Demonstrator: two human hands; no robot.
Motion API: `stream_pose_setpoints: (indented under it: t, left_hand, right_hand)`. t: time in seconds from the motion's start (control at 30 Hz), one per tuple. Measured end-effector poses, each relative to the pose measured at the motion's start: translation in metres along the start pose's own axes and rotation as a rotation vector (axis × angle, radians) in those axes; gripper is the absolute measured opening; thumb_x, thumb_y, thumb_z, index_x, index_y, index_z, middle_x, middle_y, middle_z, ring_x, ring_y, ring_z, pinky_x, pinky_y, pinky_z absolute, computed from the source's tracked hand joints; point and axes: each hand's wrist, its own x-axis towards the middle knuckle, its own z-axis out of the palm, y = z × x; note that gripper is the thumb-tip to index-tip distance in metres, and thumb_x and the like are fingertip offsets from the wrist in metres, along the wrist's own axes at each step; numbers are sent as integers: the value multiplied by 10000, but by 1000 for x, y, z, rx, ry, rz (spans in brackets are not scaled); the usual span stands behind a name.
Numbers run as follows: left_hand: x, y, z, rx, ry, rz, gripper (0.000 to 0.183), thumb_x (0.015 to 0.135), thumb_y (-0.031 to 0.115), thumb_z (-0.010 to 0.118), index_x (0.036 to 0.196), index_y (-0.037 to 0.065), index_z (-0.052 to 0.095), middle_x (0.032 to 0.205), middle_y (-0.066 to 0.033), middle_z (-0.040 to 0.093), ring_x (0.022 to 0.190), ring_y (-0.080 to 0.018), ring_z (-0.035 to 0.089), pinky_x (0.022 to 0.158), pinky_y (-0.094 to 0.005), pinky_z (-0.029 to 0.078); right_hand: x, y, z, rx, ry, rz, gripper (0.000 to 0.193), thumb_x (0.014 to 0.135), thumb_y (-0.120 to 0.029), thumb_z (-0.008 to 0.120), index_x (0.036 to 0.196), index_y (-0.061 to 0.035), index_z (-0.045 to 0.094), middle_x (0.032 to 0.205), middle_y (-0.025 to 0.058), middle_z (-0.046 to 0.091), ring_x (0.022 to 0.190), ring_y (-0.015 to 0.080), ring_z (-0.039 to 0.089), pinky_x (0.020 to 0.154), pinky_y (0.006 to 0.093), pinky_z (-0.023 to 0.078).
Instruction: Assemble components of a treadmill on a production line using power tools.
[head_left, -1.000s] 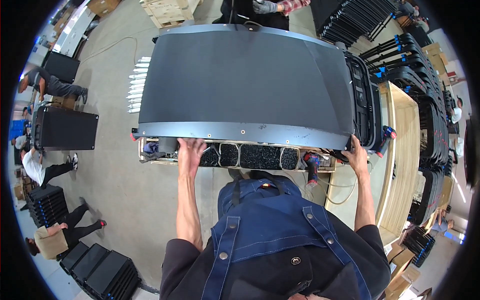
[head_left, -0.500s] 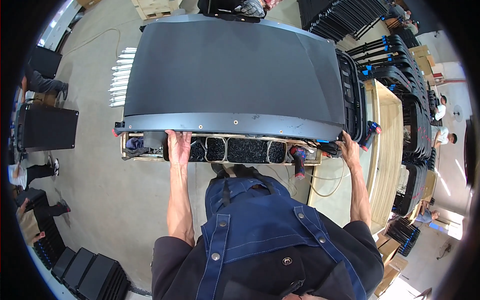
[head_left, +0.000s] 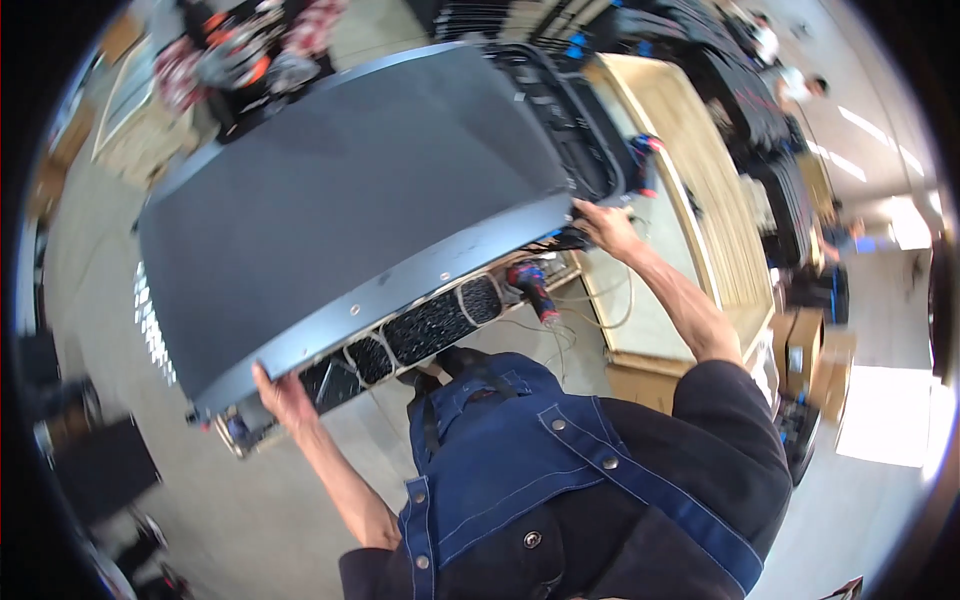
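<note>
A large dark grey panel point(head_left: 350, 190) with a metallic blue-grey rim and small holes along its near side lies slantwise in front of me. My left hand point(head_left: 285, 398) grips the near rim toward its left end, thumb on top and the fingers partly hidden below. At the near right corner, my right hand point(head_left: 607, 230) is closed on the same rim. Below the near edge are bins point(head_left: 430, 322) of small dark parts in a wooden tray. A red and black power drill point(head_left: 530, 288) rests at the tray's right end.
An open wooden crate point(head_left: 690, 190) stands to the right, with another drill point(head_left: 646, 165) beside it. A person in a checked sleeve point(head_left: 312, 25) is at the panel's far side. Stacked black frames point(head_left: 700, 60) are at the back right; cardboard boxes point(head_left: 800, 350) stand farther right.
My view has turned, so the panel, tray and crate now slant, left end lower. Both hands stay on the near rim. The person across the panel shows more fully.
</note>
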Motion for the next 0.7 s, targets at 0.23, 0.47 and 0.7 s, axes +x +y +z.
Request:
stream_pose_setpoints:
  t: [0.23, 0.47, 0.7]
  left_hand:
    - [0, 3, 2, -49, -76, -32, 497, 941, 302, 750, 1307, 19, 568, 1317, -106, 626, 1198, -246, 609, 982, -485, 565]
    - [-25, -9, 17, 58, 48, -69, 533, 947, 398, 724, 1300, 36, 559, 1216, -102, 641, 1095, -245, 638, 895, -395, 597]
    - [-146, -129, -54, 567, -120, -819, 230, 951, 319, 701, 965, 95, 653, 920, -72, 683, 800, -176, 604, 828, -348, 545]
  right_hand:
    - [-6, 19, -3, 71, 56, -131, 426, 941, -224, 674, 1324, -52, 603, 1093, 195, 714, 912, 403, 698, 769, 478, 562]
    - [-32, 37, 2, 259, 464, -48, 362, 948, -202, 675, 1285, -80, 622, 1118, 164, 708, 930, 372, 688, 757, 443, 570]
    - [-96, 200, 28, 675, 241, 702, 395, 944, -274, 639, 1209, 18, 666, 1116, 216, 721, 1084, 387, 681, 956, 445, 520]
